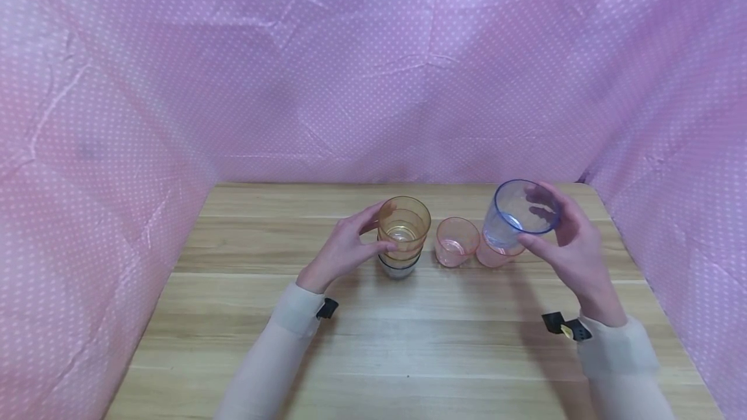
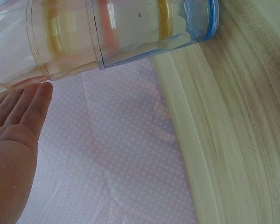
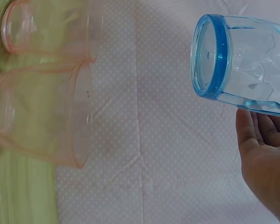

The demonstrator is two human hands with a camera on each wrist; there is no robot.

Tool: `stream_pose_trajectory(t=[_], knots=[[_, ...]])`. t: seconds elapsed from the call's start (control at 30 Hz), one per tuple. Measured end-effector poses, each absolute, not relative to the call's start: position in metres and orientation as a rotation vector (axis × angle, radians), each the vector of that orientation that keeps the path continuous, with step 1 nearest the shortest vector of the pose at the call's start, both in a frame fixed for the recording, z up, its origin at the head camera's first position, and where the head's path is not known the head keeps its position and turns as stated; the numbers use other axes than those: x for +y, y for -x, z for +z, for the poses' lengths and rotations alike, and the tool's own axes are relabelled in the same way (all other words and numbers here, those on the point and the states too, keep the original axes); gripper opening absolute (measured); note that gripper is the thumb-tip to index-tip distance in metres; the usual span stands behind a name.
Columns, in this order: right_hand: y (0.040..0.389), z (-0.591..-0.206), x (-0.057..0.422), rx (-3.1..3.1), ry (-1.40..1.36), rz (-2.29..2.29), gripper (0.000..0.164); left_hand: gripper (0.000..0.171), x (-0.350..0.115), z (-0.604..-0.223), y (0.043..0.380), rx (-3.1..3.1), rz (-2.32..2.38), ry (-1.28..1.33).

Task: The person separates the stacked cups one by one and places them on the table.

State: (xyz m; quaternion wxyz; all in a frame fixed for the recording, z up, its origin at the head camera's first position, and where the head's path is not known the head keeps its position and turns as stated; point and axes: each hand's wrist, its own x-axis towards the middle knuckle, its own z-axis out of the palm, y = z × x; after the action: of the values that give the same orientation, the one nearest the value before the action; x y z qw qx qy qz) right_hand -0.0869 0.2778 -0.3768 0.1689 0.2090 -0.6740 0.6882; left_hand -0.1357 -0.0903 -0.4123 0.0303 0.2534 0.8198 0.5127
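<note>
Near the middle of the table, my left hand [image 1: 348, 243] holds a stack of nested clear cups [image 1: 403, 231] between thumb and fingers. An amber rim tops the stack, and a blue-based cup [image 2: 189, 21] forms its bottom, as the left wrist view shows. On the right, my right hand [image 1: 574, 248] grips a blue clear cup [image 1: 502, 222] by its side, thumb in front and fingers behind. This cup is raised above the table, its mouth up, and partly covers one pink cup [image 1: 495, 256] in the head view. Another pink cup [image 1: 451, 253] stands upright between the stack and that cup.
The wooden table [image 1: 403, 355] carries all the standing cups. Pink dotted cloth [image 1: 373, 83] hangs behind the table's far edge and along both sides. Each wrist wears a pale band with a black piece attached.
</note>
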Motion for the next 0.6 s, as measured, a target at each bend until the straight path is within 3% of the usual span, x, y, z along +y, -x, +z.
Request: stream_pose_trajectory(t=[0.6], knots=[[0.080, -0.390, 0.310, -1.835, -0.520, 2.034, 0.078, 0.083, -0.090, -0.413, 0.136, 2.529, 1.567, -0.771]])
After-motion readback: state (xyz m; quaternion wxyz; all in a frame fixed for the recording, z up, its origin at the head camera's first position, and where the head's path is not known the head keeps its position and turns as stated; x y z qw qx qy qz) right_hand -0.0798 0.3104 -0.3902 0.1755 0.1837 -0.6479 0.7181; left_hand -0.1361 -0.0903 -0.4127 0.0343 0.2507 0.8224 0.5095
